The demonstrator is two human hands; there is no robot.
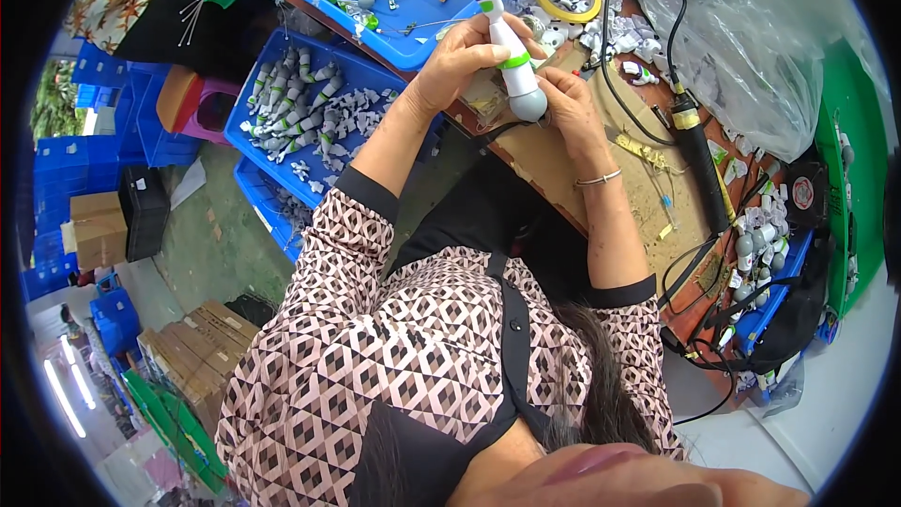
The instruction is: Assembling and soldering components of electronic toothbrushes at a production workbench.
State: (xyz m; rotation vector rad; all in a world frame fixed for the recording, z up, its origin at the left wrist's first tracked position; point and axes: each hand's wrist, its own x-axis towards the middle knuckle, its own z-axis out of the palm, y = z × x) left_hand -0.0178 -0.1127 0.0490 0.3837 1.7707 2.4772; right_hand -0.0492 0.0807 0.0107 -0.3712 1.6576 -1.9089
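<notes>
White plastic, smooth and glossy, makes up the toy arm piece (510,47) that both hands hold up over the edge of the brown workbench (648,197). It is a tapered tube with a green band near its middle, a green and white fist-shaped end pointing up, and a rounded grey ball at the bottom. The left hand (460,61) is curled closed around the tube's middle, fingers wrapped across the front. The right hand (568,103) is partly closed, its fingertips pinching just beside the grey ball at the lower end. Little free room lies around the hands: a blue tray (413,0) with loose parts sits just beyond them, and a yellow tape ring (568,0) and a heap of small white and grey pieces (619,38) crowd the bench to the right. A black-handled soldering iron (699,155) with its cable lies along the bench near the right forearm. Below left, a second blue bin (319,113) holds many grey and white limb parts, well apart from the hands.
</notes>
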